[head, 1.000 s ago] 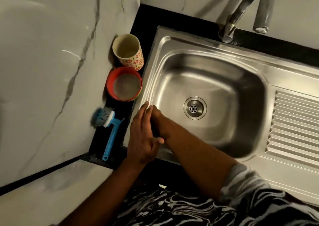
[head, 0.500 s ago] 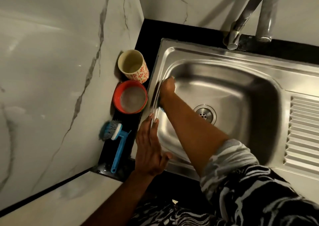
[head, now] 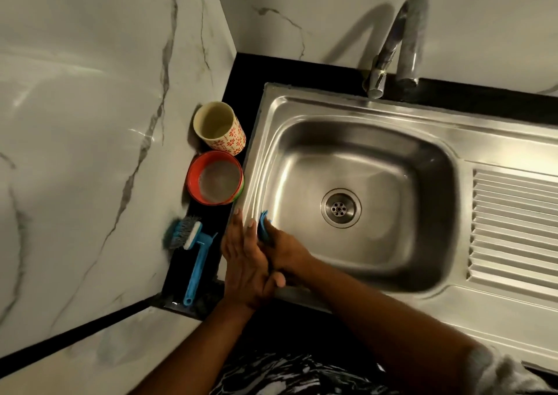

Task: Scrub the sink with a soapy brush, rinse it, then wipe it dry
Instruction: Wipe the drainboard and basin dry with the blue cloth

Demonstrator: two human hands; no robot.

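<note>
Left hand (head: 244, 262) lies palm down, fingers straight and together, thumb splayed toward the right hand (head: 283, 252), which sits against it. Right hand is curled, knuckles up, gripping a blue scrubber (head: 263, 225) (only its top edge shows past the fingers). Right forearm (head: 377, 304) enters bare from lower right, left forearm (head: 187, 349) from below.

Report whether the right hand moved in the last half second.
Yes. The right hand, gripping a blue pad, slid back toward the person, from beside the red bowl to below it.
</note>
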